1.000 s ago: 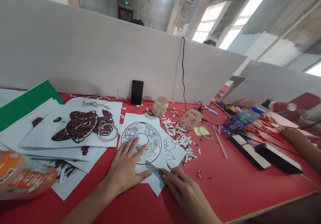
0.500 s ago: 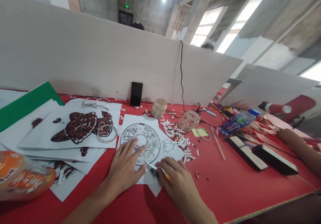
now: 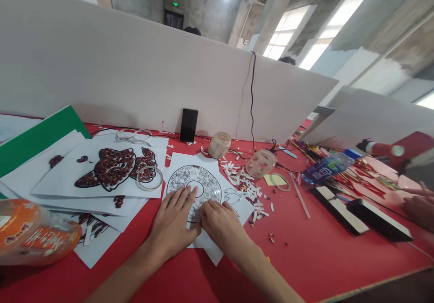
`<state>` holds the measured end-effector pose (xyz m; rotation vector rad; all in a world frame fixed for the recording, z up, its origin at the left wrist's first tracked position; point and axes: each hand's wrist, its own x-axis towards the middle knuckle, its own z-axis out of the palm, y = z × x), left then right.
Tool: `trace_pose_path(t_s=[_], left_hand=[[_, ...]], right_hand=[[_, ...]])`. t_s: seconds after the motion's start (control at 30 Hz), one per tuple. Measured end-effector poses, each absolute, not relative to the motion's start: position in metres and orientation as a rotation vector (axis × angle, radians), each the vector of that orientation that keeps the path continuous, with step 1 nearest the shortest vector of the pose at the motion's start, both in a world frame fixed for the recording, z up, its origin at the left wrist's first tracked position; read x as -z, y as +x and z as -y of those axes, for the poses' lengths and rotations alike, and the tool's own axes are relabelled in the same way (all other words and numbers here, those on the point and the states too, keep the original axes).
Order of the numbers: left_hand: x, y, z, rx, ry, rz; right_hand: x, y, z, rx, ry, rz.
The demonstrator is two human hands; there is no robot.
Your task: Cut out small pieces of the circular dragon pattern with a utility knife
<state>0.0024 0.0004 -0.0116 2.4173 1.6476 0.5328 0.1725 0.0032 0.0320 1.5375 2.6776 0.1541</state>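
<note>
A white sheet (image 3: 180, 159) with a round black line drawing (image 3: 212, 181) lies on the red table. My left hand (image 3: 174, 217) rests flat on the drawing's left side, fingers stretched out. Against its thumb, my right hand (image 3: 220, 224) is closed over the lower right part of the drawing. Its fingertips are hidden, so whatever they pinch cannot be made out. Under the right edge, another paper with a line drawing (image 3: 232, 195) sticks out. A small yellow piece (image 3: 268, 259) shows beside my right forearm; the rest of it is hidden.
At left lie sheets with a bean-covered animal picture (image 3: 115, 169), a tape ring (image 3: 149, 178) and an orange-labelled bottle (image 3: 37, 235). A phone (image 3: 188, 125), two jars (image 3: 219, 145) and paper scraps (image 3: 237, 178) are behind. Rightward are a blue-capped bottle (image 3: 328, 166), black-and-cream blocks (image 3: 339, 210) and another person's hand (image 3: 420, 205).
My right hand has let go of the yellow-and-black craft knife and moved up-left onto the drawing, its fingers closing there. My left hand stays flat. The other person's hand has shifted right.
</note>
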Motion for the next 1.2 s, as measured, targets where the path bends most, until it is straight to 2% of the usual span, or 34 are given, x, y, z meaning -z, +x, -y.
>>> trace_pose_path(t_s=[0.23,0.4,0.5,0.7,0.9,1.2], left_hand=[[0.015,0.002,-0.001,-0.514,2.424,-1.639],[0.014,0.001,0.001,-0.513,2.442,-1.629],[0.012,0.001,0.002,-0.501,2.454,-1.621],[0.014,0.0,0.003,-0.479,2.499,-1.624],[0.015,-0.002,0.001,-0.413,2.498,-1.584],[0.019,-0.002,0.0,-0.411,2.509,-1.602]], right_hand=[[-0.028,0.188,-0.006,-0.108,1.76,-2.691],[-0.039,0.233,-0.018,0.15,2.133,-2.747],[-0.043,0.265,-0.026,0.064,2.367,-2.722],[-0.033,0.289,0.002,-0.241,2.006,-2.786],[-0.024,0.26,0.06,-0.069,1.727,-2.948],[-0.009,0.267,0.078,-0.197,1.568,-2.998]])
